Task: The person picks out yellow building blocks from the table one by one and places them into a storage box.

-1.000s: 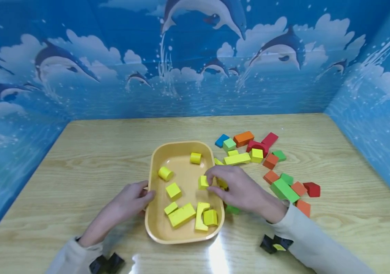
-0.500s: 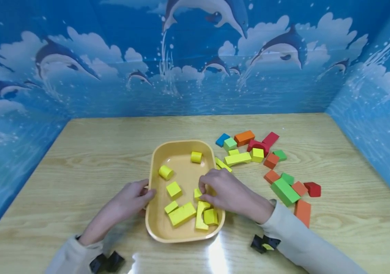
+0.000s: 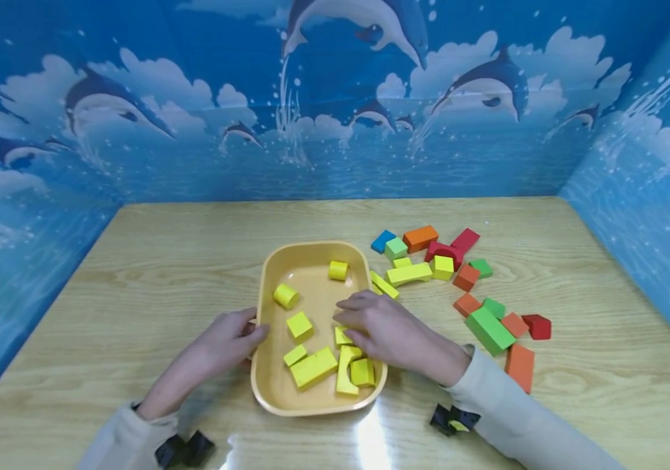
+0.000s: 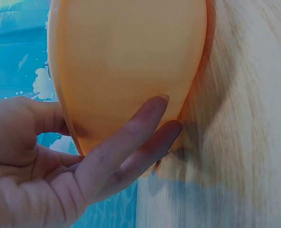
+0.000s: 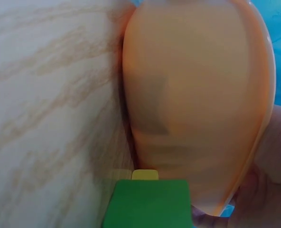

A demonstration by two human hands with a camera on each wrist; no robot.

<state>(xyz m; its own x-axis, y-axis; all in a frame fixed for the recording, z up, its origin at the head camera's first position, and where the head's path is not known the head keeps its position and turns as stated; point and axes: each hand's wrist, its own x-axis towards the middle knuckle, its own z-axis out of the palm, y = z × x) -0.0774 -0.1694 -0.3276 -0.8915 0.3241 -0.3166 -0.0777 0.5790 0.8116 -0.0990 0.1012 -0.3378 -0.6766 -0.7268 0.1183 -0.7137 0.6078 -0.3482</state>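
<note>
A tan plastic tray sits mid-table and holds several yellow blocks. My left hand grips its left rim; in the left wrist view the fingers lie against the outer wall and the thumb goes over the rim. My right hand reaches over the right rim with its fingers spread apart above a small yellow block. That block rests in the tray, partly hidden by the hand, beside a yellow arch block and a yellow cube. Two yellow cylinders lie farther back.
Right of the tray are loose blocks: a yellow bridge block, a long green block, a red arch and several orange ones. A green block stands close outside the tray wall. Dolphin-printed blue sheets border the table.
My right hand has carried the small yellow block slightly toward me inside the tray, then spread its fingers off it. The left hand keeps its hold on the rim.
</note>
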